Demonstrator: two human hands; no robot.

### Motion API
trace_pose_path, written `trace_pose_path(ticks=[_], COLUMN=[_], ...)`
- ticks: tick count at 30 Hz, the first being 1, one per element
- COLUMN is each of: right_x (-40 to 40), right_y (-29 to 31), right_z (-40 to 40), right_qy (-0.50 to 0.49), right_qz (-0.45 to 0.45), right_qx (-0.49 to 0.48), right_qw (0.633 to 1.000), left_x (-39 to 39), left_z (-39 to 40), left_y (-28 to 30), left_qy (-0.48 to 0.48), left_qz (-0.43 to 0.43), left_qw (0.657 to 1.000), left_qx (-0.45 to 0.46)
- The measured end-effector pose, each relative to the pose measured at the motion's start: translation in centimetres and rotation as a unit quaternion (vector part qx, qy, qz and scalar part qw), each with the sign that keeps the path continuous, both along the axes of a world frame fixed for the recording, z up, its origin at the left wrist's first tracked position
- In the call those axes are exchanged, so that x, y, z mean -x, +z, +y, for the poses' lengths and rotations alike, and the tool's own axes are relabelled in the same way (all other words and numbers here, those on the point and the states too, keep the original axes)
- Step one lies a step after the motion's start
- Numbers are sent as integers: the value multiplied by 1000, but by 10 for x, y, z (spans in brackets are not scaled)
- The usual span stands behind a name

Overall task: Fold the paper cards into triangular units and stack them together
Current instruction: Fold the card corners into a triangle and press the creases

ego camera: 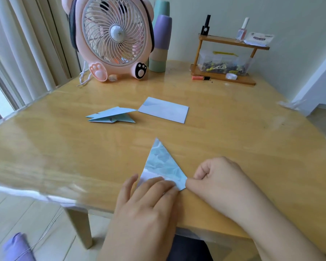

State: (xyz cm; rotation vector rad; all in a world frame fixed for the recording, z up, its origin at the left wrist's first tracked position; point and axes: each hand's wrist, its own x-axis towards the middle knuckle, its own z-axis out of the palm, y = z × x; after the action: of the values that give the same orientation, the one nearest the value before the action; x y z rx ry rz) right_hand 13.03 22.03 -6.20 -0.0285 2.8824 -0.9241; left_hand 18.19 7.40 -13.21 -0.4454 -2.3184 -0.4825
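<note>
Fan [109,37], cups [160,44] behind cards [166,112]

Pale blue marbled triangle [163,162], light blue folded units [111,115], pink fan [111,38], honey-yellow table [233,138].

— What is the person wearing on the arms?
— Nothing that shows: the left hand [149,200] and right hand [217,178] are bare, no rings, forearms unsleeved
— And lower down?
— Dark cloth below the table edge
</note>
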Motion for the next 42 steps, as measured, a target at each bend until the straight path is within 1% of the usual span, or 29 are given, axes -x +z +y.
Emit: trace_pose_path(ticks=[1,3,5,7,9,12,19,25,29,32,36,42], right_x=[0,1,-1,-4,-7,-6,-3,-3,-3,-2,-3,-4], right_y=[0,-1,-5,-8,-16,-23,-27,-22,-22,-23,-25,-27], right_z=[1,7,17,26,34,42,47,45,46,46,47,46], right_qy=[11,47,124,207,263,301,324,363,372,367,357,333], right_qz=[26,73,128,171,198,212,228,275,282,275,258,265], right_qx=[-25,-20,6,13,7,1,-13,-98,-116,-113,-92,-80], right_qw=[999,996,984,963,944,930,918,885,877,881,893,901], left_x=[0,0,-2,-3,-3,-4,-7,-11,-10,-10,-16,-30], left_z=[-2,-4,-4,-4,-4,-3,-3,8,11,13,13,-3], left_y=[-2,-4,-6,-6,-5,-4,-6,-1,1,3,3,0], left_qy=[-5,-18,-26,-27,-22,-14,-1,31,42,47,62,98], left_qz=[-7,-20,-30,-41,-48,-47,-49,-38,-48,-59,-41,-23], left_qw=[1000,1000,999,999,999,999,999,998,998,997,997,994], left_qx=[-3,-4,5,7,2,10,14,37,25,6,-18,-29])
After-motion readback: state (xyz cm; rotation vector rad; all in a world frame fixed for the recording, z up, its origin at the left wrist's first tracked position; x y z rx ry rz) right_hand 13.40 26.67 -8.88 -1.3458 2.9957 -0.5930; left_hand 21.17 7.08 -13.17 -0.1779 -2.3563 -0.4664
